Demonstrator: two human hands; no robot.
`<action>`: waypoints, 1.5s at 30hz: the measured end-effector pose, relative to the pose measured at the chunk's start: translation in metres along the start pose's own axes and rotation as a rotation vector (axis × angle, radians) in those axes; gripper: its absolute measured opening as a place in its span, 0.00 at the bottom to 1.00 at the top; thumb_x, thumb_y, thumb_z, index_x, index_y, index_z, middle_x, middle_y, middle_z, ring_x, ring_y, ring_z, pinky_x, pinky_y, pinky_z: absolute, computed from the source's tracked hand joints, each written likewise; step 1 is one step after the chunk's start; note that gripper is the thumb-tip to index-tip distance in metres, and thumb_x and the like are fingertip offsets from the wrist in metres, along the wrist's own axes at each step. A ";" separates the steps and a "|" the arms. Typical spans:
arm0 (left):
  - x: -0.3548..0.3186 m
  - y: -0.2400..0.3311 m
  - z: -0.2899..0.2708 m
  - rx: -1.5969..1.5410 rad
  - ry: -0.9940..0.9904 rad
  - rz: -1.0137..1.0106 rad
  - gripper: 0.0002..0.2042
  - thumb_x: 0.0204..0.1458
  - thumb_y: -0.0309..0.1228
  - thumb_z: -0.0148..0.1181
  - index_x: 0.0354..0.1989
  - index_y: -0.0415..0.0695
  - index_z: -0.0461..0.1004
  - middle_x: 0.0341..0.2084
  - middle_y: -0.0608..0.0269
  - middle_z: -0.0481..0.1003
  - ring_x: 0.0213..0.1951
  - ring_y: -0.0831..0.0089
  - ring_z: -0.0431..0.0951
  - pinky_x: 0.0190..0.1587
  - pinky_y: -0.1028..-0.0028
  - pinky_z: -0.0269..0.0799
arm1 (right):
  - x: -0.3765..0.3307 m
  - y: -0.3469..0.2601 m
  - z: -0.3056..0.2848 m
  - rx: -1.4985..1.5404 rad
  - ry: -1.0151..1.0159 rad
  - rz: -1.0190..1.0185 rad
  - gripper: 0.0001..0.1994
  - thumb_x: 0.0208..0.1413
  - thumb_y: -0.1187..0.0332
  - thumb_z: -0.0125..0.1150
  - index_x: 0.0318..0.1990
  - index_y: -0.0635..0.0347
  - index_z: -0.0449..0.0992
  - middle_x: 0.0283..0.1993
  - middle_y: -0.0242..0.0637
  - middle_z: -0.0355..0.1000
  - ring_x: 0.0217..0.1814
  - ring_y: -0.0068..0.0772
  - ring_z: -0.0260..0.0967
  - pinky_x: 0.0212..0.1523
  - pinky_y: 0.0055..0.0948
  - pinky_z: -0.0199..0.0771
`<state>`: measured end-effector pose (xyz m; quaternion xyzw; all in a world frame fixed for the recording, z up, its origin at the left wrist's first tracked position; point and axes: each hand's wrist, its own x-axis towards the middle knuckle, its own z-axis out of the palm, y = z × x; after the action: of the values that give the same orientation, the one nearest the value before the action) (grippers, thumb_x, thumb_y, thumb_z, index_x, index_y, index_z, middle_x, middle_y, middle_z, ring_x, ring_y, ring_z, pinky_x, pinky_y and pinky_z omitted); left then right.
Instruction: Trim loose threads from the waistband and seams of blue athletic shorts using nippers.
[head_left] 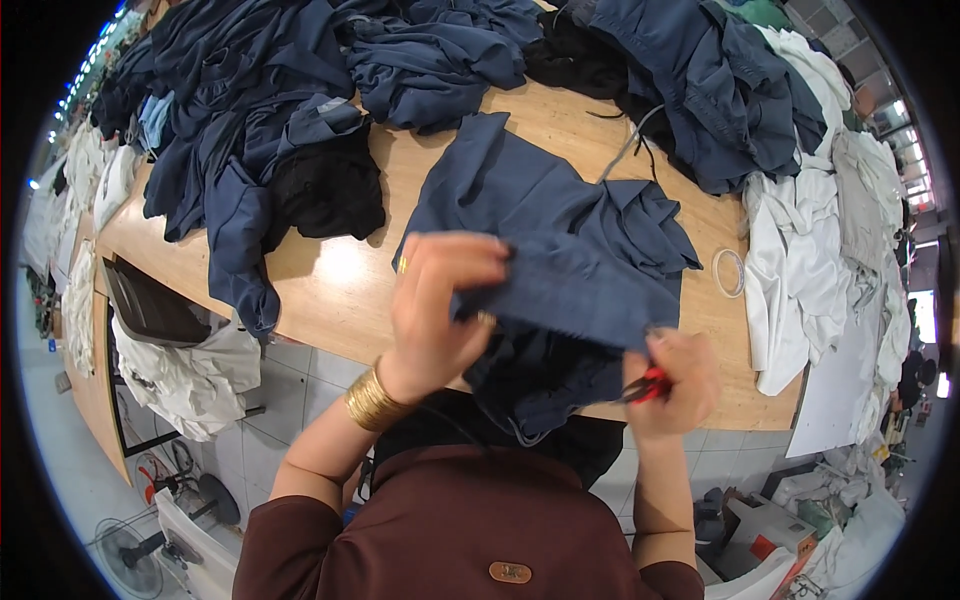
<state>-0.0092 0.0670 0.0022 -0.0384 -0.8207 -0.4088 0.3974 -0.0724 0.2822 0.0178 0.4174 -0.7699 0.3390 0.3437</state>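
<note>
A navy blue garment (pixel 540 215) lies across the wooden table (pixel 330 290) and hangs over its near edge. My left hand (pixel 435 305) pinches a folded edge of this garment and lifts it; gold bangles sit on that wrist. My right hand (pixel 668 382) holds small red-handled thread snips (pixel 648 386) against the lower right corner of the lifted fabric. The snips' blades are mostly hidden by my fingers and the cloth.
Heaps of navy garments (pixel 250 110) and a black one (pixel 330 190) cover the table's far left and back. White garments (pixel 800 260) pile at the right, beside a clear tape ring (pixel 728 272). More white cloth (pixel 190 380) hangs below at left, and fans (pixel 130 550) stand on the tiled floor.
</note>
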 end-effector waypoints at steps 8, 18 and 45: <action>0.074 -0.035 -0.054 0.273 0.150 0.163 0.20 0.32 0.10 0.46 0.37 0.38 0.73 0.33 0.56 0.73 0.38 0.62 0.74 0.43 0.74 0.68 | 0.054 0.069 -0.033 -0.313 0.285 0.267 0.20 0.29 0.90 0.54 0.35 0.61 0.73 0.28 0.32 0.70 0.24 0.23 0.65 0.26 0.18 0.65; -0.078 -0.117 -0.062 0.734 -0.357 -0.404 0.34 0.33 0.16 0.52 0.56 0.48 0.61 0.57 0.58 0.58 0.55 0.55 0.60 0.55 0.59 0.55 | -0.088 0.020 0.062 -0.065 -0.482 0.391 0.22 0.31 0.79 0.62 0.40 0.54 0.73 0.30 0.36 0.65 0.27 0.40 0.67 0.27 0.32 0.67; -0.048 -0.005 0.020 -1.002 -0.018 -1.178 0.09 0.51 0.27 0.60 0.22 0.35 0.76 0.22 0.72 0.74 0.25 0.91 0.67 0.24 0.87 0.60 | 0.011 -0.009 0.029 0.206 -0.528 0.341 0.13 0.41 0.68 0.66 0.36 0.57 0.70 0.27 0.28 0.67 0.25 0.27 0.59 0.33 0.28 0.52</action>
<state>0.0092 0.0900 -0.0409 0.2261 -0.4261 -0.8749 0.0426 -0.0768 0.2505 0.0135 0.3888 -0.8528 0.3477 0.0264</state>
